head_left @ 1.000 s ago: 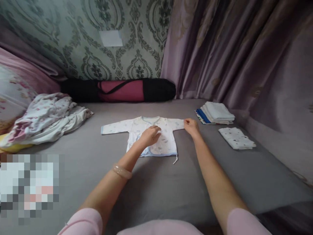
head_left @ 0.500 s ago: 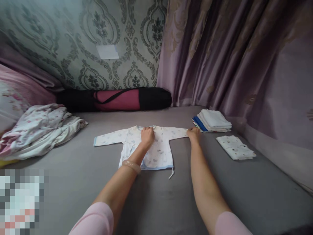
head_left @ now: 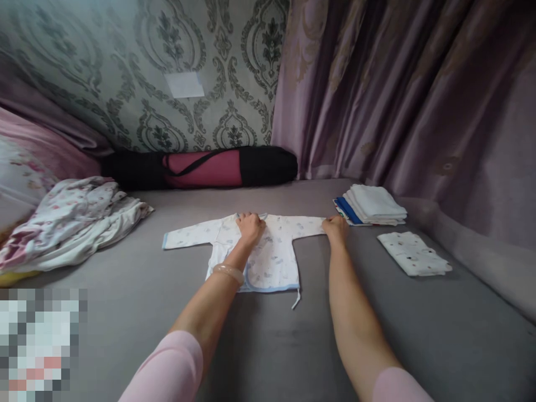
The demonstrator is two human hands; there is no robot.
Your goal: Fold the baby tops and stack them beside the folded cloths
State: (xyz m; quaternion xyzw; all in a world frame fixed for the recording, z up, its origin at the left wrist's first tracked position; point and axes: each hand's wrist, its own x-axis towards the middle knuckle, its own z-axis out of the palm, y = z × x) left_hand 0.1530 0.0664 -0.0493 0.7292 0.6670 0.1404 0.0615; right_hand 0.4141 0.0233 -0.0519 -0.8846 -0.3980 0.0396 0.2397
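A white baby shirt (head_left: pixel 274 259) with small bluish prints and light-blue trim lies spread flat on the grey sheet, sleeves stretched out to both sides. My left hand (head_left: pixel 251 228), below a pale bangle (head_left: pixel 228 272), rests near the neckline with its fingers curled down onto the fabric; it partly covers the collar. At the end of the right-hand sleeve (head_left: pixel 310 225), my right hand (head_left: pixel 335 228) is closed in a pinch on the cuff. A thin white tie (head_left: pixel 296 300) hangs out from the lower right corner of the shirt.
Behind my right hand sits a stack of folded cloths (head_left: pixel 374 204), white over blue. A folded spotted cloth (head_left: pixel 414 254) lies right of it. Crumpled printed fabric (head_left: pixel 84 218) is at the left. A long black-and-red bag (head_left: pixel 205 168) lies along the wall, beside purple curtains (head_left: pixel 360 95).
The view has shifted slightly. My left hand has edged a little left and up at the neckline. My right hand stays on the cuff, and the shirt keeps its shape.
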